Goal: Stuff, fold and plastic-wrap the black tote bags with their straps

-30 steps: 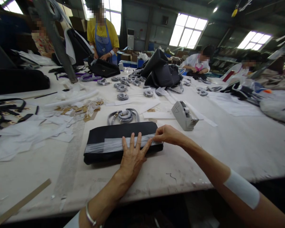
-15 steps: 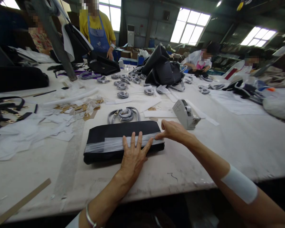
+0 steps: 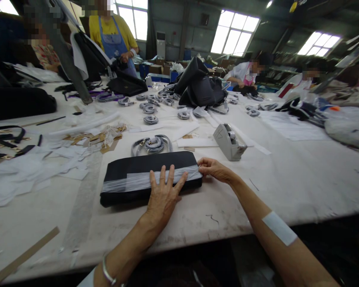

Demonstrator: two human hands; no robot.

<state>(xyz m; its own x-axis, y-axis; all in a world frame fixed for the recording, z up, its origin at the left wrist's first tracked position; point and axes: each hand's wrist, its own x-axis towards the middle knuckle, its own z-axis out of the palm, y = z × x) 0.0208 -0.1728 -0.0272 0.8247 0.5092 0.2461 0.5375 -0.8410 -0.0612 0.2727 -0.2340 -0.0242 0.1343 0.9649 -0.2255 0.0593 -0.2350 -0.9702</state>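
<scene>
A black folded bag (image 3: 155,159) lies flat on the white table, with a band of whitish wrap (image 3: 113,184) along its length. My left hand (image 3: 164,193) rests on the band and the bag's front part, fingers spread. At the bag's right end, my right hand (image 3: 214,169) has its fingers pinched together at the end of the band; the fingertips are partly hidden against the edge. Just behind the bag sits a coiled, wrapped grey strap (image 3: 154,145). A grey tape dispenser (image 3: 229,142) stands behind my right hand.
Paper sheets (image 3: 32,171) and brown scraps (image 3: 100,137) lie left. Further back are several coiled straps (image 3: 150,119) and a pile of black bags (image 3: 202,85). A metal post (image 3: 62,56) rises at the left. People stand or sit across the table (image 3: 287,171).
My right hand has turned and closed its fingers at the bag's right end. My left hand stays spread on the band. The view has shifted slightly.
</scene>
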